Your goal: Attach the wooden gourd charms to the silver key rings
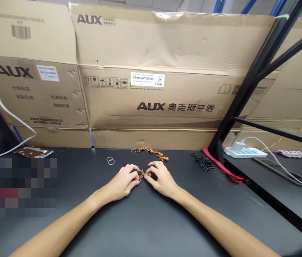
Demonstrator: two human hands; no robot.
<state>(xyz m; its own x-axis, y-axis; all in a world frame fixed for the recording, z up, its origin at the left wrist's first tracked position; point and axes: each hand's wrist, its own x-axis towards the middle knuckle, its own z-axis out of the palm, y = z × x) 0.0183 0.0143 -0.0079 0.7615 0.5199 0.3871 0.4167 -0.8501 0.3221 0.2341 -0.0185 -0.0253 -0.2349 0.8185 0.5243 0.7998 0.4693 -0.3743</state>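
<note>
My left hand [125, 182] and my right hand [163, 178] meet over the middle of the black table. Between their fingertips is a beaded keychain [142, 174] with brown round beads, an orange-brown cord and a metal ring. The left fingers pinch it at the ring and cord end, while the right thumb and fingers close on the bead end. Just beyond my hands, more beaded keychains [163, 156] lie in a curved row, some with rings showing. Two loose metal split rings [110, 160] overlap to the left of them.
Black loops [204, 163] lie in a pile at right, beside a red strap [220, 167]. Past the black metal frame [243, 85] are a white power strip [244, 152] and a flat tablet-like device [282, 171]. Cardboard boxes [177, 43] wall off the back. A brown packet [33, 152] sits far left.
</note>
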